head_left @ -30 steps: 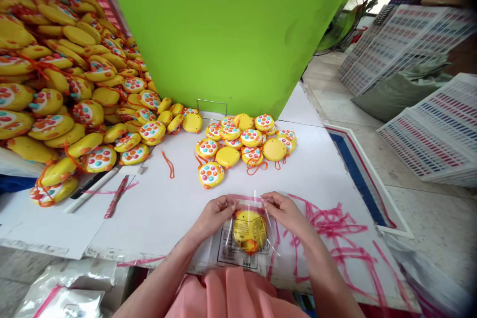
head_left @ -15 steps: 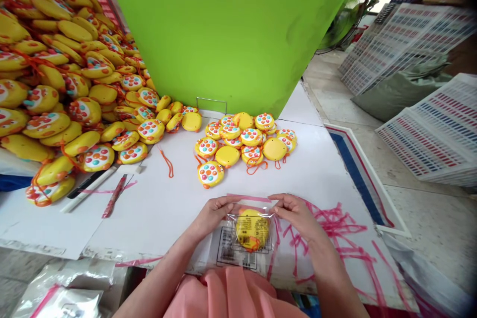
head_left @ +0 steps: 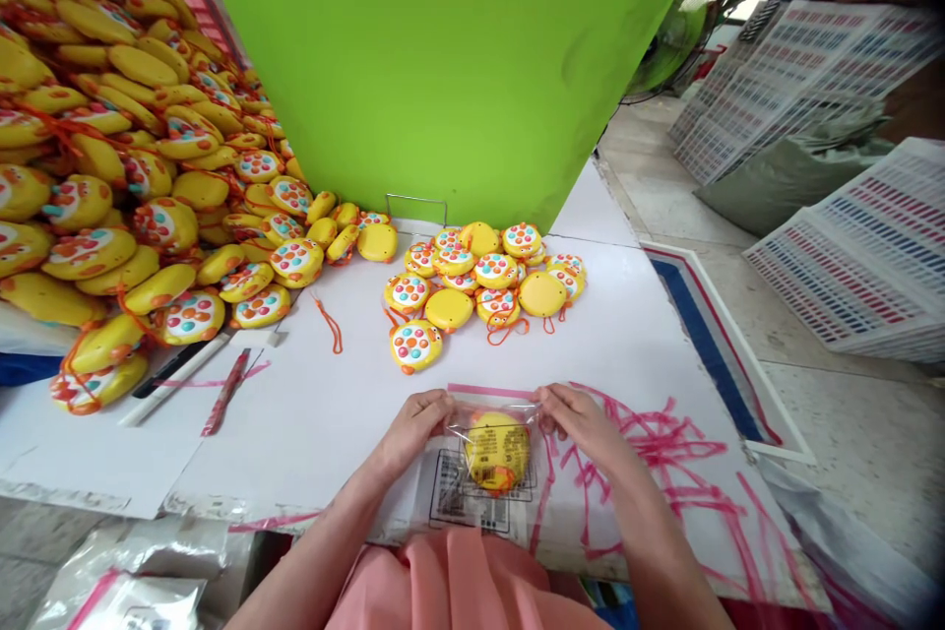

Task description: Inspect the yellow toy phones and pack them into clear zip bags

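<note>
A clear plastic bag (head_left: 533,472) with black print lies at the table's near edge, a yellow duck-shaped toy (head_left: 496,453) inside it. My left hand (head_left: 417,423) pinches the bag's upper left corner. At the upper right corner, my right hand (head_left: 576,418) pinches the bag too, so its top edge is stretched between my hands. Beneath lie more printed clear bags (head_left: 450,497). A pink strip (head_left: 487,391) lies just beyond the bag's top edge. Past my hands sits a small heap of yellow toys (head_left: 450,308) with coloured dots and orange cords.
A large pile of the same toys (head_left: 140,157) fills the left side. A green panel (head_left: 443,69) stands at the back. Pink strips (head_left: 664,453) lie scattered at right. A red cutter (head_left: 225,392) and a loose orange cord (head_left: 329,325) lie at left. Plastic crates (head_left: 871,246) stand on the floor.
My fingers have closed in on the bag's top corners, with the left hand a little further left. The bag's top edge is pulled tauter. The view has shifted slightly.
</note>
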{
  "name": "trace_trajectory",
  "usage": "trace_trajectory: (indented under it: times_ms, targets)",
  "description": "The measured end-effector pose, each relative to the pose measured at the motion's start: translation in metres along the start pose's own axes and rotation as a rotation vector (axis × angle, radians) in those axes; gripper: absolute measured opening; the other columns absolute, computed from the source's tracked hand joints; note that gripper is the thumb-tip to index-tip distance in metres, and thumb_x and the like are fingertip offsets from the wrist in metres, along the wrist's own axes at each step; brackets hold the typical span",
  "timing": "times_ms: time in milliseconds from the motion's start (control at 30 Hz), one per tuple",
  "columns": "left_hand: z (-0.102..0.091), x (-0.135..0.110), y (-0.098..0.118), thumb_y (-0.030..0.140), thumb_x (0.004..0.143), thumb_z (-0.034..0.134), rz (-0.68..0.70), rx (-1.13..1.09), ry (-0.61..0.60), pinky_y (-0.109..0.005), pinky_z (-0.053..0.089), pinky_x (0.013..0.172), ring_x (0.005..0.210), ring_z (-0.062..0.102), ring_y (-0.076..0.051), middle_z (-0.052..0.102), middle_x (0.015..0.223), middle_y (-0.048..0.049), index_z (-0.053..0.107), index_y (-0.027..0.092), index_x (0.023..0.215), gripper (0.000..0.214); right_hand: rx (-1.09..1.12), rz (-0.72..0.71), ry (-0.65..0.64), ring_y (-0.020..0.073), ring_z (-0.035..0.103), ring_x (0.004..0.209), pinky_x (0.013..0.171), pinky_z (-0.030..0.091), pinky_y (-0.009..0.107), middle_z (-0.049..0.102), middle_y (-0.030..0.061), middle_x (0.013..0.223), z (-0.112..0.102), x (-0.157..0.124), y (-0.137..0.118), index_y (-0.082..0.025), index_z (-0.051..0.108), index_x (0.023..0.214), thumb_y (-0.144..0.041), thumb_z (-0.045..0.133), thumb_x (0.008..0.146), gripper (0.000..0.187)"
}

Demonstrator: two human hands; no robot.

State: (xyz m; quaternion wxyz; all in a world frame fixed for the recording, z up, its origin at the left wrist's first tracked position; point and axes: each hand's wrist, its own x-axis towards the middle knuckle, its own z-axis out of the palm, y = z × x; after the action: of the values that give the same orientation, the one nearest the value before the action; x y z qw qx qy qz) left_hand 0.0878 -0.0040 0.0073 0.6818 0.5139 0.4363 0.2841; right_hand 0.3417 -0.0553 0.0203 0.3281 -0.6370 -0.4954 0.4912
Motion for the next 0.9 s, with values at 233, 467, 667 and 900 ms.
trace_trajectory:
  times_ms: [233,467,667,900]
  targets:
    - [0.004,0.002,-0.006,0.055,0.08,0.057,-0.05,-0.071,-0.008,-0.028,0.051,0.07,0.075,0.063,-0.018,0.067,0.077,-0.0079,0.061,0.013,0.073,0.043,0.032,-0.081,0.048,0.0108,0.046,0.05,0.049,0.036,0.023,0.053,-0.0041,0.055,-0.014,-0.008,-0.008,-0.018,0.059,0.069,-0.039,0.062,0.079,0.023]
    - [0.022,-0.003,-0.007,0.036,0.089,0.049,0.111,0.497,0.096,-0.028,0.048,0.067,0.069,0.06,-0.016,0.064,0.082,-0.0033,0.056,0.019,0.091,0.018,0.287,-0.431,1.292,0.0122,0.057,0.056,0.053,0.044,0.025,0.065,0.0014,0.076,-0.085,-0.014,-0.014,-0.018,0.062,0.095,-0.03,0.068,0.075,0.024]
    - [0.05,-0.006,-0.004,0.027,0.091,0.048,0.198,1.278,0.054,-0.028,0.045,0.06,0.08,0.063,-0.023,0.061,0.1,-0.0099,0.057,0.021,0.106,0.019,-0.015,-0.331,0.776,0.0166,0.063,0.077,0.069,0.049,0.03,0.067,0.0047,0.088,-0.033,0.002,-0.016,-0.018,0.063,0.101,-0.03,0.06,0.084,0.021]
    - [0.054,-0.004,-0.02,0.016,0.091,0.044,0.357,1.456,0.133,-0.034,0.049,0.064,0.081,0.062,-0.025,0.064,0.089,-0.0094,0.061,0.019,0.101,0.02,-0.327,-0.615,0.144,0.0191,0.053,0.114,0.097,0.045,0.036,0.059,0.0073,0.12,0.064,0.041,-0.053,-0.023,0.062,0.111,-0.015,0.049,0.088,0.027]
